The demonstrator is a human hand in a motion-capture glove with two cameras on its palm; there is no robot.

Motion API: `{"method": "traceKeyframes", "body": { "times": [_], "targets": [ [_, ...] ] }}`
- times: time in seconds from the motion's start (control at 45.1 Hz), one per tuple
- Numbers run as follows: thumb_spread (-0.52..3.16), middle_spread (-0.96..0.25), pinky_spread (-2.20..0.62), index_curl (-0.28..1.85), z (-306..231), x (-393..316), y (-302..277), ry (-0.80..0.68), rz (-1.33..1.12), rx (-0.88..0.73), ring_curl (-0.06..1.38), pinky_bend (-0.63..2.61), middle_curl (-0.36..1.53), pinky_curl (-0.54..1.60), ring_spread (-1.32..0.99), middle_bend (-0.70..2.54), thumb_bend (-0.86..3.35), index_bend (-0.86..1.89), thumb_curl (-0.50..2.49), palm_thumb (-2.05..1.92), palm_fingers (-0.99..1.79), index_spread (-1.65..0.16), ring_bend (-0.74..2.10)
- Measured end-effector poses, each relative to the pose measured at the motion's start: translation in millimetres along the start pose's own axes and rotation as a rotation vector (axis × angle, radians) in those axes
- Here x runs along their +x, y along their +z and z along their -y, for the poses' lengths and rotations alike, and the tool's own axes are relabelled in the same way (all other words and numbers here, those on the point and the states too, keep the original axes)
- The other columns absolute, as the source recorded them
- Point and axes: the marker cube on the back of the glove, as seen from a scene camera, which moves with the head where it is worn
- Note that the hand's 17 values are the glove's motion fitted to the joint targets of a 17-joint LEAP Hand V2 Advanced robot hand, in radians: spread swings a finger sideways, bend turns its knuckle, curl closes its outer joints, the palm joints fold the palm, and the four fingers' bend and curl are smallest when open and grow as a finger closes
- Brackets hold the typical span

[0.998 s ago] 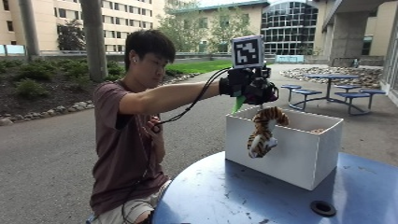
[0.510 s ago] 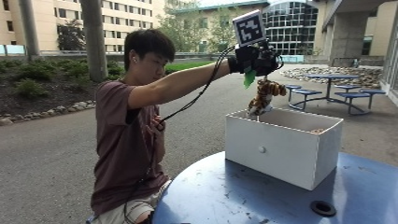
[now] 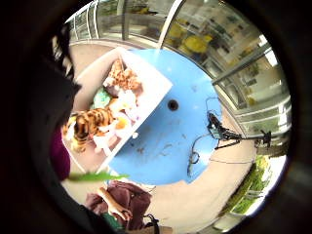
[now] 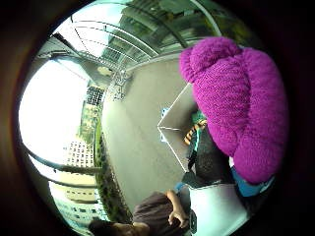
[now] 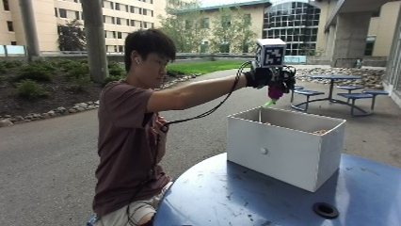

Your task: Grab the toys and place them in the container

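Observation:
My gloved right hand [image 5: 268,76] is held out high above the open white box [image 5: 285,146] on the round blue table [image 5: 238,202]. It grips a purple knitted toy [image 5: 276,89] with a green leaf [image 5: 270,102] hanging below. That purple toy [image 4: 236,103] fills much of the thumb side palm view. Inside the box [image 3: 151,90] lie a striped tiger toy [image 3: 92,124], a green toy [image 3: 101,98], a tan plush [image 3: 123,75] and a pale one [image 3: 124,105].
A round hole [image 5: 324,209] sits in the table near its front edge. Beyond the table's rim a small tripod with a cable [image 3: 217,131] stands on the ground. The person's bare left hand [image 3: 114,207] rests in the lap.
The tiger toy that dangled under my hand no longer hangs there and lies in the box. My hand stays above the box, still holding the purple toy.

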Motion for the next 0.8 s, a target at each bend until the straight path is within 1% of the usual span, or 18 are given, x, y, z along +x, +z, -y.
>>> {"method": "traceKeyframes", "body": {
  "times": [0.022,0.044,0.067,0.089,0.111,0.133,0.155,0.244,0.355,0.488,0.577,0.799],
  "targets": [
    [0.71,-0.26,-0.37,1.01,1.5,-2.9,8.4,-0.006,-0.001,-0.04,0.73,1.48,0.81,0.64,-0.35,0.64,-0.02,0.46,1.14,0.55,0.19,-0.35,1.56],
    [0.78,-0.23,-0.35,0.97,2.5,-4.7,16.0,-0.013,-0.005,-0.075,0.7,1.44,0.77,0.63,-0.34,0.56,-0.08,0.35,1.1,0.45,-0.12,-0.33,1.46],
    [0.83,-0.24,-0.35,0.97,3.0,-5.3,22.6,-0.021,-0.011,-0.101,0.71,1.46,0.76,0.64,-0.33,0.55,-0.06,0.34,1.08,0.43,-0.01,-0.32,1.5],
    [0.87,-0.25,-0.32,0.91,3.1,-4.8,28.3,-0.03,-0.018,-0.119,0.67,1.38,0.78,0.6,-0.32,0.69,-0.07,0.21,1.05,0.39,-0.17,-0.31,1.36],
    [0.91,-0.21,-0.27,0.87,2.8,-3.6,33.6,-0.039,-0.026,-0.132,0.64,1.38,0.72,0.6,-0.29,0.57,-0.09,0.15,1.01,0.33,-0.39,-0.29,1.24],
    [0.95,-0.2,-0.25,0.83,2.6,-2.5,38.8,-0.049,-0.035,-0.14,0.62,1.36,0.71,0.58,-0.28,0.54,-0.08,0.12,0.98,0.31,-0.36,-0.29,1.2],
    [0.98,-0.16,-0.21,0.79,2.8,-1.9,43.8,-0.058,-0.044,-0.146,0.58,1.34,0.68,0.56,-0.24,0.47,-0.09,0.09,0.95,0.25,-0.5,-0.28,1.07],
    [1.08,-0.1,-0.12,0.67,5.7,-3.9,59.8,-0.074,-0.069,-0.163,0.5,1.26,0.61,0.5,-0.17,0.32,-0.06,0.06,0.85,0.16,-0.45,-0.24,0.87],
    [1.18,-0.06,-0.06,0.57,9.8,-5.1,73.2,-0.072,-0.073,-0.173,0.43,1.16,0.56,0.45,-0.11,0.22,-0.04,0.04,0.75,0.1,-0.37,-0.21,0.73],
    [1.25,-0.03,-0.02,0.48,16.7,-7.4,90.7,-0.053,-0.068,-0.167,0.39,1.07,0.51,0.41,-0.07,0.16,-0.02,0.05,0.65,0.06,-0.3,-0.19,0.63],
    [1.28,-0.04,0.0,0.43,17.3,-8.2,101.5,-0.06,-0.078,-0.181,0.37,1.02,0.49,0.39,-0.05,0.15,-0.02,0.06,0.6,0.06,-0.26,-0.19,0.58],
    [1.33,-0.03,0.01,0.37,18.1,-7.3,112.4,-0.07,-0.066,-0.189,0.35,0.93,0.44,0.36,-0.04,0.15,-0.01,0.11,0.52,0.06,-0.17,-0.18,0.53]
  ]
}}
